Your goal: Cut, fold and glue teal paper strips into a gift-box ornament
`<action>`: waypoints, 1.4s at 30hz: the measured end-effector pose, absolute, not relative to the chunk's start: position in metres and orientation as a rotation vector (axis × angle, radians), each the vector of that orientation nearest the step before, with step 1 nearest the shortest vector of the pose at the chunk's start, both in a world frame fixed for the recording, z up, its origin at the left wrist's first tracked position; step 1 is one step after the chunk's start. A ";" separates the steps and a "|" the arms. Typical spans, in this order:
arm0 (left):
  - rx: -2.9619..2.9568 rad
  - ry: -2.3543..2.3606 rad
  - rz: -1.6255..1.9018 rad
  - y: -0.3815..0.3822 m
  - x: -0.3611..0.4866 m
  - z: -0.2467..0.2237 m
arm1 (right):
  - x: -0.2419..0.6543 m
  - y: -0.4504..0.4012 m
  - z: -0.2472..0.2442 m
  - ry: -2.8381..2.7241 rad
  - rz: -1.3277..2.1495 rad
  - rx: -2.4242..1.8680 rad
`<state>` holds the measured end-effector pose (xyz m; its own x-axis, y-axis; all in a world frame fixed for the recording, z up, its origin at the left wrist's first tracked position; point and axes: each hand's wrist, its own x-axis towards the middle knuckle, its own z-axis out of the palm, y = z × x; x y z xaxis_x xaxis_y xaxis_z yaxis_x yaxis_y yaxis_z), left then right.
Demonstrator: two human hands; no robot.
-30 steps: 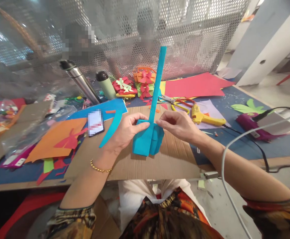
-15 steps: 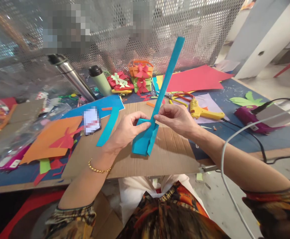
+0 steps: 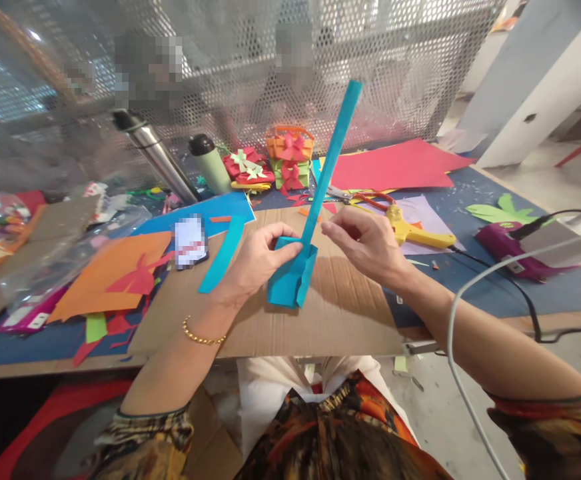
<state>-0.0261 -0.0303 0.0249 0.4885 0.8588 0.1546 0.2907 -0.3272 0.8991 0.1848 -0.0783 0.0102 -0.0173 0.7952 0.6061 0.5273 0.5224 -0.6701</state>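
Pinching the rim of a blue paper box (image 3: pixel 284 283) where a tall strip (image 3: pixel 331 150) rises from it, the left hand (image 3: pixel 264 261) keeps its grip, thumb in front and fingers behind. The box is over the cardboard (image 3: pixel 340 333) in front of the person, its strip leaning to the right.

A second ago the right hand (image 3: pixel 370 243) was at the box's rim, and half a second ago it was on the strip's foot; now it is off both, just beside the strip. Its fingers curl loosely, thumb close to them; from where I stand, I cannot tell whether they meet or hold anything small. The strip, nearly upright a second ago, slants farther over, and the box has turned.

By my count, the bench carries one box in hand and one loose curved strip (image 3: pixel 223 257) beside the left wrist, one phone (image 3: pixel 190 241), and one yellow glue gun (image 3: pixel 420 232) on a lilac sheet (image 3: pixel 433 212). Behind stand two bottles, a steel flask (image 3: pixel 159 157) and a green bottle (image 3: pixel 212 168), and two stacked baskets, an orange basket (image 3: pixel 276 147) above a green basket (image 3: pixel 279 175), each with one red bow. One orange sheet (image 3: pixel 83 287) lies left, one large red sheet (image 3: pixel 395 167) right.
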 end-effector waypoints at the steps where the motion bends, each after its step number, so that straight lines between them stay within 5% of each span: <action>1: 1.881 0.973 0.850 -0.029 -0.027 0.024 | 0.184 -0.081 0.012 -1.712 0.241 -1.082; 7: 1.971 1.034 0.921 -0.021 -0.027 0.022 | 0.178 -0.091 0.013 -2.100 0.313 -0.673; 13: 1.719 1.014 0.886 -0.025 -0.025 0.025 | 0.181 -0.081 0.002 -1.975 0.313 -0.944; 21: 1.504 0.954 0.771 -0.033 -0.018 0.024 | 0.179 -0.071 0.001 -1.588 0.783 -1.194; 42: 1.517 0.945 0.710 -0.039 -0.011 0.023 | 0.178 -0.070 0.003 -1.576 0.751 -1.131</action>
